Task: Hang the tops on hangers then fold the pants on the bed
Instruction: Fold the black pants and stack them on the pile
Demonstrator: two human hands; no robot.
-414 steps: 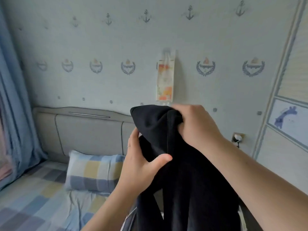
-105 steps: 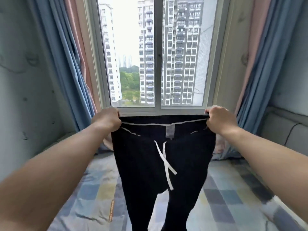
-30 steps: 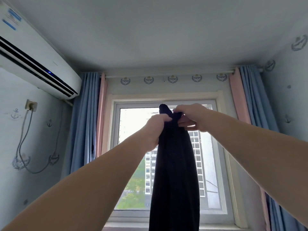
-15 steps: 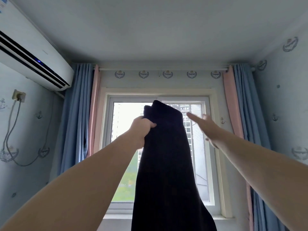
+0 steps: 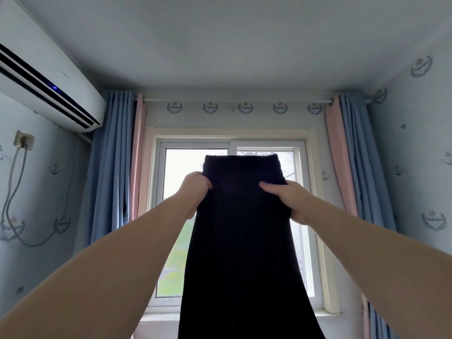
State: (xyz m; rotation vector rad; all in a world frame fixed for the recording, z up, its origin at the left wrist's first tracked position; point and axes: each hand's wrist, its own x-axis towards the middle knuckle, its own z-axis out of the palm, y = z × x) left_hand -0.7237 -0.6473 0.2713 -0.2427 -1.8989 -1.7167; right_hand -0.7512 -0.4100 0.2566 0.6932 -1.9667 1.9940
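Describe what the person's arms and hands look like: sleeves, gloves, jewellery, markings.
No sleeve shows on the left arm or the right arm; both are uncovered right to the frame edge. The left hand and right hand wear no gloves. No watch, bracelet or marking shows at either wrist, and no ring on the finger parts in view.

1. The pants (image 5: 241, 241) are black and plain, dark against the light; they hang as one long, flat panel.
2. They are held up high, waistband uppermost and level; the cloth drops straight and widens a little toward the bottom, where it runs out of view.
3. The left hand (image 5: 195, 189) grips one side edge just below the waistband; the right hand (image 5: 286, 196) grips the other at about the same height.
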